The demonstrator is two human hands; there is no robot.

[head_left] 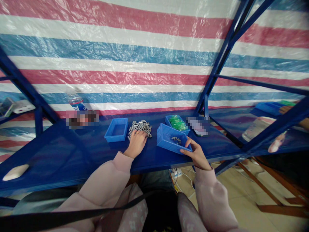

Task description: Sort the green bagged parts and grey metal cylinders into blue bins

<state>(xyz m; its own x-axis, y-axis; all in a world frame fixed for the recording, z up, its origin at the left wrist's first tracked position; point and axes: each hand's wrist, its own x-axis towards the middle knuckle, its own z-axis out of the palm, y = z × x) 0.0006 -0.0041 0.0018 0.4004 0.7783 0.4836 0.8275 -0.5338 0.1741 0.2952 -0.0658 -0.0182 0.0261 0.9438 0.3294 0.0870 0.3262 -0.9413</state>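
Near the counter's [72, 151] front edge, our left hand [136, 141] lies flat with fingers spread over the grey parts [141, 126], which are heaped between an empty bin [117, 130] and a tilted bin [172, 140]. Our right hand [196, 154] pinches the tilted bin's near rim, thumb on top, a few parts inside it. Behind it, toward the back edge, sits a bin of green pieces [178, 123].

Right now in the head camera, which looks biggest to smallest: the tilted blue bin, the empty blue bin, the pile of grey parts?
1. Tilted blue bin, held by the right hand.
2. Empty blue bin, slightly smaller; it sits farther back, so unsure.
3. Pile of grey parts, under the left hand.
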